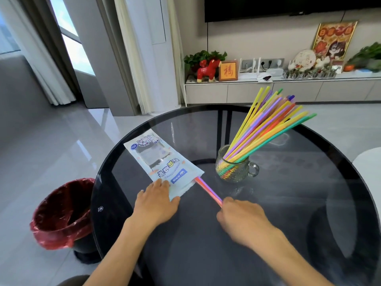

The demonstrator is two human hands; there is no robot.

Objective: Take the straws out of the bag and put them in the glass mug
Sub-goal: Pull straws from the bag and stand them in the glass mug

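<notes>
**Straw extraction in progress: last few straws leaving the bag**

The bag (162, 162) lay flat on the round glass tabletop (288, 203), its open mouth facing the person. The left hand (158, 200) was pressed palm-down on the near corner of the bag, fingers spread flat, pinning rather than grasping it. The right hand (240, 216) had its grip closed on the near ends of a small bunch of straws (208, 190), pink and purple, which ran from the fingertips back into the bag mouth. The exact count in that bunch could not be fixed; it appeared to be two or three. The bag's window looked largely empty, though its contents could not be confirmed.

The glass mug (235, 169) stood upright just beyond and to the right of the bag, handle to the right, near the bunch but not touching it. It already held a large fan of coloured straws (274, 122) leaning away to the right.

Judgement: the step in hand was withdrawal of a late, possibly final, bunch, with most of the task done. The next move would call for drawing the bunch clear of the bag along its length while the left hand holds the bag down, then raising it toward vertical and lowering the ends into the mug opening on the side left free by the leaning fan, without tipping the mug.

A red-lined bin (61, 213) stood on the floor left of the tabletop.
</notes>
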